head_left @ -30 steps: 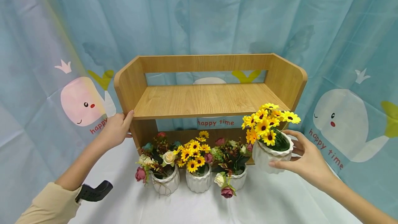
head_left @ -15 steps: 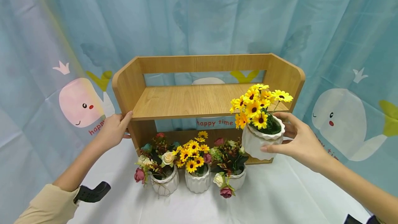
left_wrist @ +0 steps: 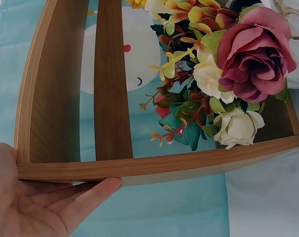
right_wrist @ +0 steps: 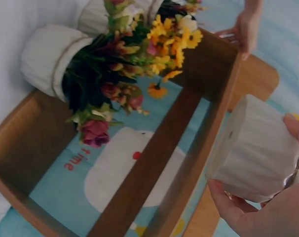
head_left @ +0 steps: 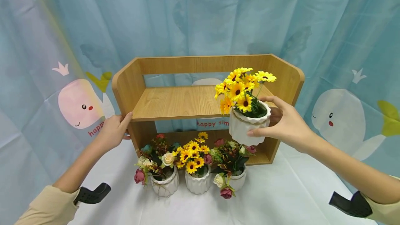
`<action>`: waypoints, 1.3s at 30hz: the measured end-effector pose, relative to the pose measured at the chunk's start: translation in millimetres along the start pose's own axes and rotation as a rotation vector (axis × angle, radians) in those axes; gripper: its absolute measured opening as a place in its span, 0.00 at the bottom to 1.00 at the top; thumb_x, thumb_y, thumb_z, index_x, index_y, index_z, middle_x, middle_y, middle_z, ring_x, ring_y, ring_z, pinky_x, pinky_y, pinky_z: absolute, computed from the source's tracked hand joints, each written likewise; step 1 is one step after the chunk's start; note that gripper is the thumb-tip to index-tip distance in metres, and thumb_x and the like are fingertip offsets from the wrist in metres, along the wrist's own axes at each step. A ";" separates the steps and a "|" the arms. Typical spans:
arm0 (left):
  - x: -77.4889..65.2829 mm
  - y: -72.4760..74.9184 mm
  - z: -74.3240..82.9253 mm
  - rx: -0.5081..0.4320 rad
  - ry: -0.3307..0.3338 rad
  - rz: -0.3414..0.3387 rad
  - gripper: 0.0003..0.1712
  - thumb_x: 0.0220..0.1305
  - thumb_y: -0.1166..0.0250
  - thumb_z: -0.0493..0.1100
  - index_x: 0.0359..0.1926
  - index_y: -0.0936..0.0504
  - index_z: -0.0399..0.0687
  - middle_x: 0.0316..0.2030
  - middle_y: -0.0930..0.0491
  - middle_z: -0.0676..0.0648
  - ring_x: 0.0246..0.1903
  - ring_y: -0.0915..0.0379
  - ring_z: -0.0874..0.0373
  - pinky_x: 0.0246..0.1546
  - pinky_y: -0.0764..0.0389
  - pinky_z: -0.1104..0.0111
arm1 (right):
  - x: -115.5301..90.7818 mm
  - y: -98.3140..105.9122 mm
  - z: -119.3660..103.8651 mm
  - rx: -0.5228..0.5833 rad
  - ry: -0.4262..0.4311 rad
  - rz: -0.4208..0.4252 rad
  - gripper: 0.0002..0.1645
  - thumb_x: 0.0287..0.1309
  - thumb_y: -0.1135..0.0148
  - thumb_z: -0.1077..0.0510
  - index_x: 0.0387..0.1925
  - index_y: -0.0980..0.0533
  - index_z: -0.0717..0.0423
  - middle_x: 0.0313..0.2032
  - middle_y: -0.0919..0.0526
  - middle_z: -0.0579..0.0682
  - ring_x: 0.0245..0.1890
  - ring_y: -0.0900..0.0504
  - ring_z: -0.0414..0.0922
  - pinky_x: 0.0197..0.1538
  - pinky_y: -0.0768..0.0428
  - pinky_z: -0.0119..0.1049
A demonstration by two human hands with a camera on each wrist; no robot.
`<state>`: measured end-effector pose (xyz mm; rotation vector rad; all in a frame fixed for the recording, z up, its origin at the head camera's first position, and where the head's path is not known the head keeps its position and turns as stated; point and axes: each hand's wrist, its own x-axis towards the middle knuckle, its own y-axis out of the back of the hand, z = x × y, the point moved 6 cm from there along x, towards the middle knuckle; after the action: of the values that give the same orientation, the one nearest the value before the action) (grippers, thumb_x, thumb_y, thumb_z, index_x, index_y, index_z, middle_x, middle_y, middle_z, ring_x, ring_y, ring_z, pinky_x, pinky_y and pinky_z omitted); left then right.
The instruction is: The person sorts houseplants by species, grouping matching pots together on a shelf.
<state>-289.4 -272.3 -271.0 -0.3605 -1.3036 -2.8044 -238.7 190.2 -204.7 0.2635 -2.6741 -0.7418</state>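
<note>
Right hand point(head_left: 285, 124) has its fingers wrapped round a white pot point(head_left: 245, 129) of yellow flowers point(head_left: 236, 90), held up off the worktop point(head_left: 193, 213) in front of the right half of the shelf point(head_left: 172, 103). Left hand point(head_left: 113, 130) has its fingers gripping the shelf's left side. Three more pots point(head_left: 198, 182) sit in a row on the worktop, flowers and all.

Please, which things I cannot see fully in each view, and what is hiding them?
- Head view: some fingers of the right grip, hidden behind the held pot.
- Head view: part of the shelf's lower board, covered by the flowers and pots in front.
- Left wrist view: most of the left pot, cut off by the frame or behind the large pink rose.
- Right wrist view: nearly all the held pot's yellow flowers, cut off by the right edge.
</note>
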 end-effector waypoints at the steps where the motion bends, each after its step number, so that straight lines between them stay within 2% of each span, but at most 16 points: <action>1: 0.0 -0.1 -0.2 -0.003 0.001 0.000 0.40 0.88 0.64 0.54 0.52 0.25 0.15 0.50 0.19 0.18 0.42 0.12 0.31 0.35 0.09 0.52 | 2.9 -0.2 -2.8 0.000 0.001 0.000 0.54 0.52 0.17 0.59 0.75 0.38 0.56 0.56 0.14 0.60 0.46 0.11 0.38 0.47 0.12 0.33; 9: 0.4 -0.6 -0.2 -0.014 0.006 -0.003 0.40 0.87 0.63 0.54 0.52 0.24 0.15 0.49 0.19 0.18 0.41 0.12 0.32 0.35 0.09 0.52 | 24.5 -4.0 -20.8 -0.007 -0.008 0.015 0.54 0.50 0.16 0.58 0.75 0.36 0.52 0.56 0.14 0.58 0.49 0.13 0.44 0.48 0.13 0.34; 16: 0.2 0.0 -1.3 -0.013 0.012 -0.010 0.40 0.88 0.64 0.54 0.52 0.25 0.15 0.48 0.18 0.19 0.42 0.12 0.31 0.35 0.09 0.52 | 42.4 -11.3 -35.6 -0.043 -0.025 0.013 0.56 0.50 0.16 0.55 0.76 0.37 0.54 0.58 0.15 0.59 0.53 0.16 0.51 0.51 0.17 0.37; 22: 0.4 0.1 -0.5 -0.011 0.011 -0.011 0.40 0.87 0.64 0.55 0.51 0.24 0.16 0.48 0.18 0.19 0.42 0.13 0.31 0.36 0.09 0.51 | 58.5 -21.8 -46.7 0.001 -0.017 -0.009 0.56 0.51 0.16 0.58 0.76 0.39 0.56 0.59 0.17 0.59 0.58 0.18 0.52 0.48 0.14 0.37; 27: -0.1 0.3 0.1 -0.010 0.008 -0.009 0.40 0.88 0.64 0.54 0.53 0.25 0.14 0.49 0.19 0.19 0.42 0.13 0.31 0.35 0.09 0.52 | 73.3 -33.2 -53.7 0.043 -0.009 -0.021 0.55 0.50 0.16 0.58 0.75 0.38 0.54 0.61 0.18 0.58 0.61 0.19 0.51 0.53 0.16 0.42; 31: -0.9 -0.2 0.2 -0.013 0.012 -0.010 0.40 0.87 0.64 0.54 0.54 0.25 0.14 0.49 0.18 0.19 0.42 0.12 0.31 0.35 0.09 0.53 | 84.9 -42.0 -57.9 0.046 -0.011 -0.008 0.54 0.48 0.15 0.57 0.73 0.36 0.53 0.60 0.20 0.57 0.57 0.18 0.52 0.51 0.17 0.44; 39: -1.6 -0.1 0.8 -0.011 0.009 -0.012 0.39 0.88 0.64 0.54 0.51 0.24 0.16 0.49 0.19 0.19 0.44 0.13 0.30 0.35 0.09 0.53 | 104.4 -60.2 -66.4 0.033 -0.008 0.013 0.53 0.44 0.13 0.55 0.69 0.33 0.52 0.60 0.21 0.54 0.57 0.19 0.51 0.51 0.18 0.46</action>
<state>-287.7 -271.8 -270.9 -0.3416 -1.2936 -2.8206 -304.5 80.7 -153.7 0.2526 -2.6948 -0.6966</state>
